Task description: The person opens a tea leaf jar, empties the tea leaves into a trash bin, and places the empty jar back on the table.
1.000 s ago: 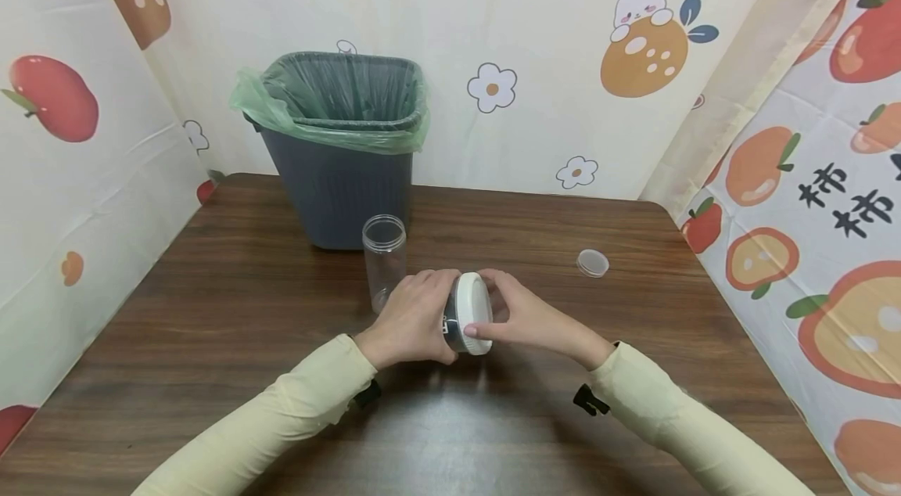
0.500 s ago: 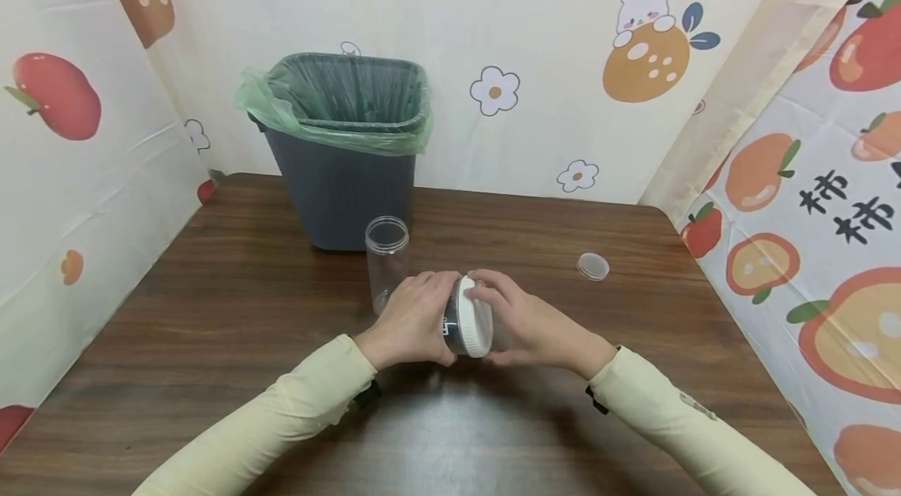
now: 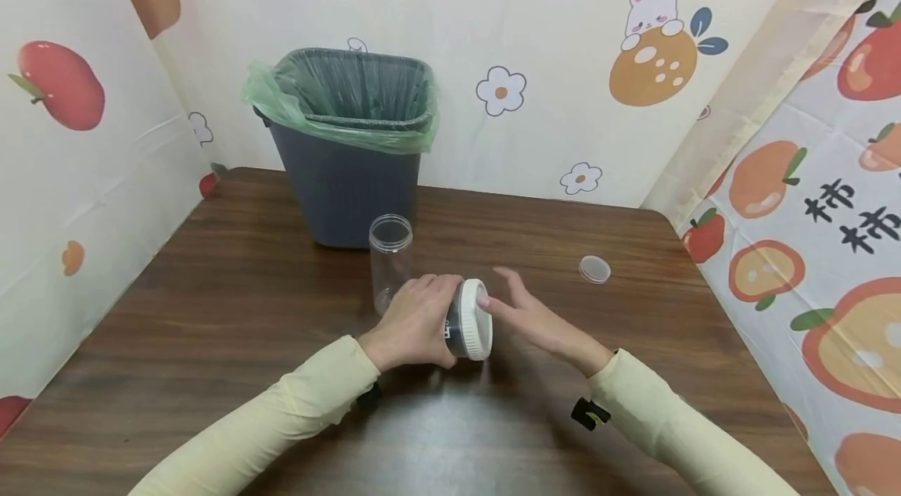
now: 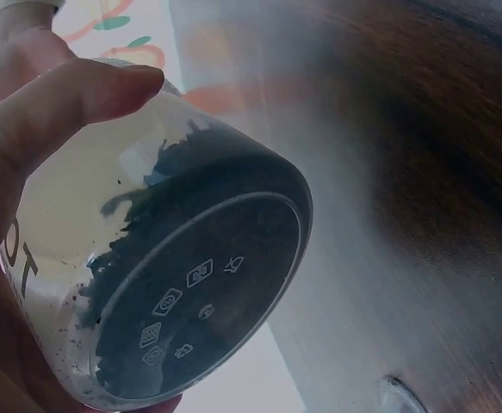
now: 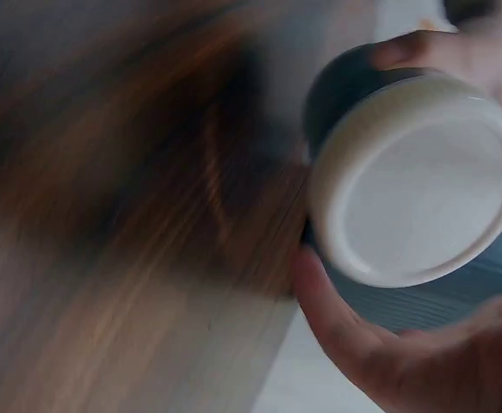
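Plainly, the left hand (image 3: 415,321) holds a jar (image 4: 203,280) near the centre of the head frame, its grip wrapped around the tilted body, the white lid (image 3: 480,330) facing right. Beside that lid, the right hand (image 3: 542,321) has a wide grip, fingers spread; I cannot tell whether it touches. Left of centre, a clear container (image 3: 391,265) stands upright on the tabletop (image 3: 211,308), before a dark bin (image 3: 348,195) at upper left.

head view facing forward and down over table (image 3: 176,308), wrist views close, sharing jar (image 4: 190,267) from opposite ends
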